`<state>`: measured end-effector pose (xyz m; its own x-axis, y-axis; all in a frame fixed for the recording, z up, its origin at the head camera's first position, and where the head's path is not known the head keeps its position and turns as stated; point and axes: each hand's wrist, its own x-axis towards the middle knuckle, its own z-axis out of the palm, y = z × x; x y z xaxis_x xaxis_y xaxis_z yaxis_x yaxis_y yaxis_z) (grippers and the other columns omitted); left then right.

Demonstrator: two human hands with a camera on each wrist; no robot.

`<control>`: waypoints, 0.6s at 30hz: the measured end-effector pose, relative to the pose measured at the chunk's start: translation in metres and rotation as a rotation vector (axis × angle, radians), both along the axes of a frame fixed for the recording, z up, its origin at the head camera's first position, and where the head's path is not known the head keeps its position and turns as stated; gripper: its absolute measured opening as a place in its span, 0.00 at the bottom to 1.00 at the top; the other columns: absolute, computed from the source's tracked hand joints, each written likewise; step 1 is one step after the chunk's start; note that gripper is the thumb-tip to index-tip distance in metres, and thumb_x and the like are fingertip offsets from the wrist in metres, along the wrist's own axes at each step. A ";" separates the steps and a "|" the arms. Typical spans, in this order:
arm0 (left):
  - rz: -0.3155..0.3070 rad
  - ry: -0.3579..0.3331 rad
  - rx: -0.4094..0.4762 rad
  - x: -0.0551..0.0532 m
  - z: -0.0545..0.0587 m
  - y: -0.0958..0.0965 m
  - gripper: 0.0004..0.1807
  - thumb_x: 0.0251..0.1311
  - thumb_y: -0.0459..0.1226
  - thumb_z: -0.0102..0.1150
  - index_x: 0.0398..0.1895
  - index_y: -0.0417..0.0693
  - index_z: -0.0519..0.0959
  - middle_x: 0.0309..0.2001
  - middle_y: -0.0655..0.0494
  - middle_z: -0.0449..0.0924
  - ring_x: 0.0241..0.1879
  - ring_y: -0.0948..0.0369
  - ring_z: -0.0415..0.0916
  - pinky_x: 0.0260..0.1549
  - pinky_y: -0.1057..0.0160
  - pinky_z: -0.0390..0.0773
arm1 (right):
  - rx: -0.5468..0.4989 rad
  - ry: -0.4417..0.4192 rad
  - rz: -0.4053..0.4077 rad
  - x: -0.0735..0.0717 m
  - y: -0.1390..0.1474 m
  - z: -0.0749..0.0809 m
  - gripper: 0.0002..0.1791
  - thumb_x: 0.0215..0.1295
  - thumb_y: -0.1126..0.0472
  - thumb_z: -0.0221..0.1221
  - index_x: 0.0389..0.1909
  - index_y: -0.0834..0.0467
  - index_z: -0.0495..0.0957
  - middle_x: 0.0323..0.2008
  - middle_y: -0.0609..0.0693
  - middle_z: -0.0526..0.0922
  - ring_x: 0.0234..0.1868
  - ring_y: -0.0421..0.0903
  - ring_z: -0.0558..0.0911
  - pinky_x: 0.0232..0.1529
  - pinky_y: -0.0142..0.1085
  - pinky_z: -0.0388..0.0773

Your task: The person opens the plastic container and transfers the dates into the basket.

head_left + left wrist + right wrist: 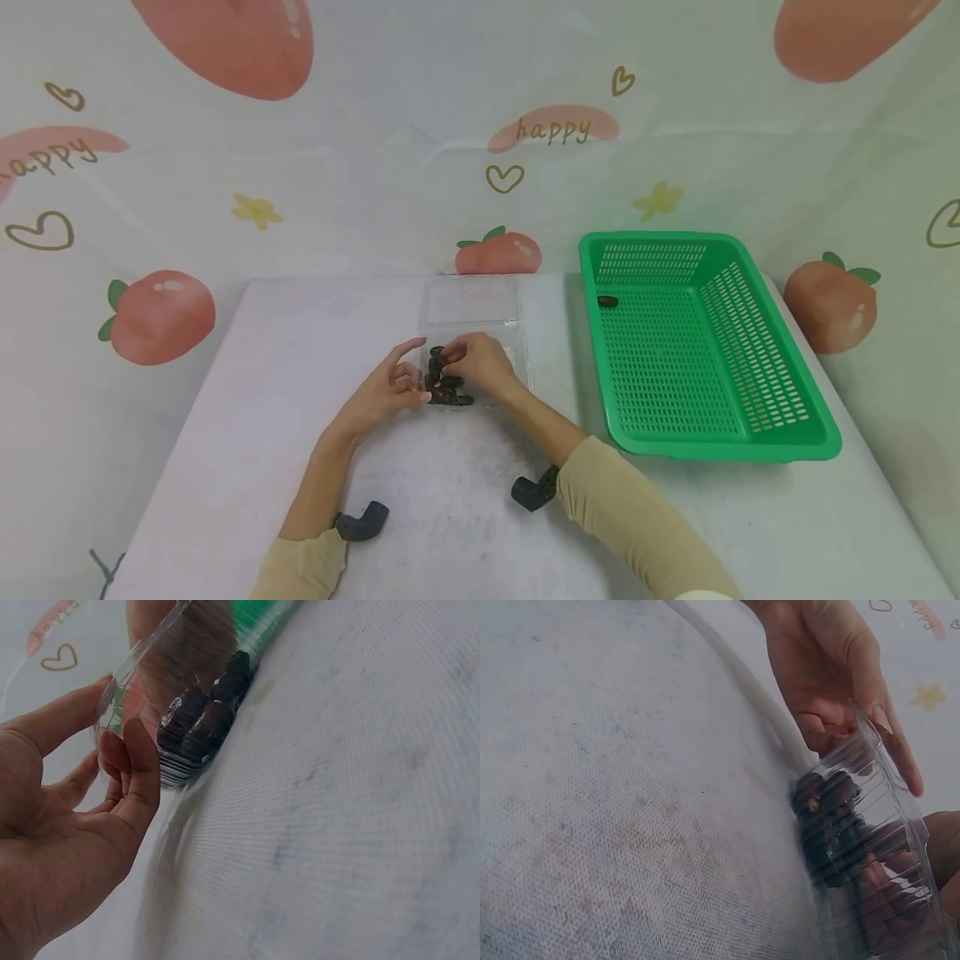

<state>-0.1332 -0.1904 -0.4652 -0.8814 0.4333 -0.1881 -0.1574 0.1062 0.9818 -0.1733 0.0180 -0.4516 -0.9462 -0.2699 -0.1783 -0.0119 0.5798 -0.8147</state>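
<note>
Several dark brown dates (444, 395) lie along the left side of a clear plastic clamshell box (471, 302), its lid folded back. At the box's left wall is my left hand (381, 395); its thumb and forefinger grip the rim, the other fingers bent against the outside. My right hand (482, 360) reaches into the box from the right, fingertips pinching a date near the far left corner. In the right wrist view, dates (829, 817) show through the ribbed wall, with the right fingers (896, 889) beside them.
A large green plastic basket (617, 433) stands to the right, with one date (607, 302) at its left wall. Behind the white table (420, 517) hangs a printed cloth (390, 183). Each wrist carries a dark device (363, 522).
</note>
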 end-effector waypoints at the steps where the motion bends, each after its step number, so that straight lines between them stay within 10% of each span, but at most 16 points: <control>1: 0.002 0.001 -0.001 0.000 0.000 0.000 0.50 0.56 0.28 0.69 0.78 0.54 0.52 0.38 0.51 0.64 0.30 0.62 0.67 0.33 0.63 0.70 | 0.005 0.002 0.001 0.000 -0.001 0.000 0.11 0.55 0.64 0.72 0.40 0.59 0.87 0.32 0.49 0.87 0.35 0.42 0.84 0.39 0.34 0.79; 18: 0.006 -0.004 0.010 0.001 0.000 0.000 0.49 0.56 0.27 0.68 0.77 0.56 0.53 0.38 0.52 0.64 0.31 0.62 0.67 0.33 0.64 0.70 | -0.078 -0.021 -0.013 0.001 0.001 0.001 0.10 0.58 0.64 0.69 0.41 0.56 0.87 0.35 0.48 0.87 0.37 0.42 0.85 0.39 0.35 0.79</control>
<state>-0.1320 -0.1900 -0.4648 -0.8833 0.4296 -0.1876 -0.1624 0.0949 0.9822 -0.1721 0.0190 -0.4510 -0.9460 -0.2713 -0.1775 0.0133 0.5148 -0.8572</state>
